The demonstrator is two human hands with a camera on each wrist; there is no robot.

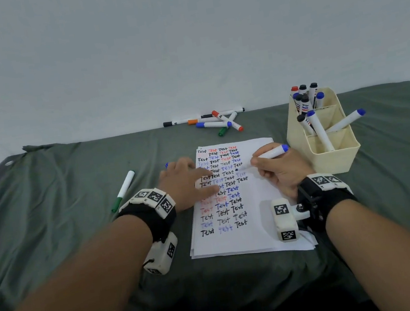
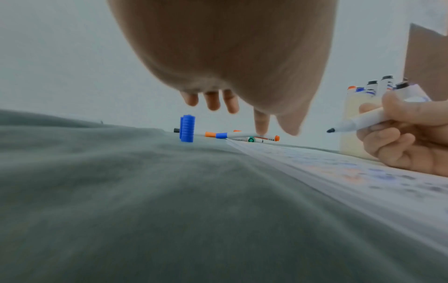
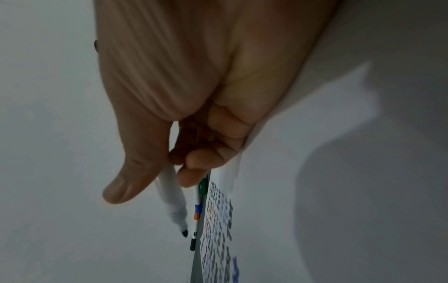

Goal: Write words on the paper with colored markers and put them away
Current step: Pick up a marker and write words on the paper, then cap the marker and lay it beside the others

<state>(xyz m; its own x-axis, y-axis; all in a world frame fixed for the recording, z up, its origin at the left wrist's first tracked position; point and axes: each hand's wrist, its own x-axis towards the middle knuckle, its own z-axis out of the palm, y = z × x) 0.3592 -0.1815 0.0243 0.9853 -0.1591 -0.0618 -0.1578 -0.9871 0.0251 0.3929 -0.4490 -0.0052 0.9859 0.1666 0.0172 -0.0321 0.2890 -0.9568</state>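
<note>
head view: the right hand [image 1: 283,171] grips an uncapped blue marker [image 1: 271,153] in clenched fingers, tip just above the paper [image 1: 260,226] at the worktop's middle. the left hand [image 1: 185,181] lies flat, fingers released, pressing the paper's left edge; the blue cap [image 2: 186,128] stands beside it.

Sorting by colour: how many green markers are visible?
2 green markers: one alone on the cloth left of the paper; one in the loose pile beyond it. The holder may hide more.
</note>
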